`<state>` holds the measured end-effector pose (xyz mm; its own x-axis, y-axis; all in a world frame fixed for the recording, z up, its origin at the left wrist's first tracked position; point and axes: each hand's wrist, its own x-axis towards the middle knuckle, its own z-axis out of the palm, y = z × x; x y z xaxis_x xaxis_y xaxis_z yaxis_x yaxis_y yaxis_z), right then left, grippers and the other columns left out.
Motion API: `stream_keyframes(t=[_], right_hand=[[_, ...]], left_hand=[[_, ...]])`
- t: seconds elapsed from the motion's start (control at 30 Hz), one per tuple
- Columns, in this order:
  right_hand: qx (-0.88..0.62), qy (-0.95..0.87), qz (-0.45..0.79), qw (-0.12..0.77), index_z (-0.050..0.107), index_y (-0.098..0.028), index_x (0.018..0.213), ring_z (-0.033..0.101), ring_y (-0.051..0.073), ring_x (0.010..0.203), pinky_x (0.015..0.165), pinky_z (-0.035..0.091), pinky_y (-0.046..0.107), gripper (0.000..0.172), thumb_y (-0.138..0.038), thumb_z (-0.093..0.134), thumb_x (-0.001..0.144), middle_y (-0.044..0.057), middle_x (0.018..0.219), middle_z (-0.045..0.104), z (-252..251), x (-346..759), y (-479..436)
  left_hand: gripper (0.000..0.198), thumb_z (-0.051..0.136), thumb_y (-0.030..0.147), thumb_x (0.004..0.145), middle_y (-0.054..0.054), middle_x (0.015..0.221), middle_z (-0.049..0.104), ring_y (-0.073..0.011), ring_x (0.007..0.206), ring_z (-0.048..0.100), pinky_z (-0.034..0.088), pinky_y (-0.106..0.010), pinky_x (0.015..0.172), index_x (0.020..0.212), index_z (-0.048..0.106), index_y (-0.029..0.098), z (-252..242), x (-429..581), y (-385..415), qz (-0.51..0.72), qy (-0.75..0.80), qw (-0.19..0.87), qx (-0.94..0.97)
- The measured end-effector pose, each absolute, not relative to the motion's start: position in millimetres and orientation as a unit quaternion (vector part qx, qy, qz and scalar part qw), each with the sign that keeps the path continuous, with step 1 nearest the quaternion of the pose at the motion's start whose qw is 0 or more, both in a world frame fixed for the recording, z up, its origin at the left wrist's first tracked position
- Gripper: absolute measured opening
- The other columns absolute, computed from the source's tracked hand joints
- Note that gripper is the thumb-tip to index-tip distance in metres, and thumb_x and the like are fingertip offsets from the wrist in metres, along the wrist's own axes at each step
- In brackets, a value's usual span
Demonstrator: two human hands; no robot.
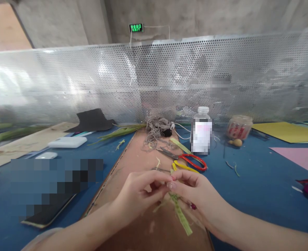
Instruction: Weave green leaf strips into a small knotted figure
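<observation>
My left hand point(145, 190) and my right hand point(199, 191) meet in front of me, thumbs and forefingers pinched together. Between them is a green leaf strip point(181, 216), which looks plaited near the fingers, its flat end hanging down with thin loose fibres. The exact spot of the grip is covered by the fingertips. Beneath the hands lies a tan leather-like mat point(125, 181) with a stitched edge. Just beyond the fingers rest scissors with red handles point(195, 162) and a tool with a yellow handle point(184, 167), partly hidden by my right hand.
Grey cord point(158, 127) lies heaped at the mat's far end, beside a clear bottle point(203, 113). Right of it are a jar point(239, 127), a small gourd-shaped object point(236, 142) and coloured paper point(287, 131). On the left are a blurred dark object point(52, 205) and a white case point(67, 142). A perforated metal panel point(91, 83) closes the back.
</observation>
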<state>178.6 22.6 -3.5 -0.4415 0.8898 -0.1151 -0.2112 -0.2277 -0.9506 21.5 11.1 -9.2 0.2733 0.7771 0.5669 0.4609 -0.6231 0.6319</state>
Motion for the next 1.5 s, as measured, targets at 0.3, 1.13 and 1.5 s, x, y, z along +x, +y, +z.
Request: stream_keyframes(t=[0.3,1.13,1.5], right_hand=[[-0.310,-0.435,0.758,0.375,0.061,-0.013,0.070,0.023,0.000,0.039,0.038,0.018,0.014,0.013,-0.023,0.070,0.068,-0.007,0.049,0.040,-2,179,22],[-0.271,-0.370,0.814,0.357,0.060,-0.014,0.071,0.024,0.002,0.044,0.042,0.029,0.013,0.010,-0.019,0.068,0.066,-0.006,0.056,0.041,-9,184,30],[-0.297,-0.423,0.780,0.354,0.058,-0.013,0.067,0.019,0.003,0.044,0.040,0.020,0.014,0.020,-0.031,0.068,0.069,-0.008,0.050,0.032,-6,185,33]], left_hand=[[0.011,0.056,0.024,0.076,0.002,0.057,0.054,-0.0089,0.048,0.051,0.043,-0.019,0.045,0.080,0.062,0.016,-14,24,12,0.455,0.428,0.312,0.716],[0.010,0.067,0.016,0.069,0.005,0.051,0.059,-0.0052,0.040,0.055,0.046,-0.013,0.038,0.078,0.062,0.015,-8,30,15,0.492,0.338,0.604,0.527],[0.017,0.064,0.023,0.073,0.004,0.052,0.060,-0.0061,0.042,0.054,0.046,-0.015,0.040,0.090,0.065,0.019,-7,25,18,0.479,0.349,0.574,0.566]])
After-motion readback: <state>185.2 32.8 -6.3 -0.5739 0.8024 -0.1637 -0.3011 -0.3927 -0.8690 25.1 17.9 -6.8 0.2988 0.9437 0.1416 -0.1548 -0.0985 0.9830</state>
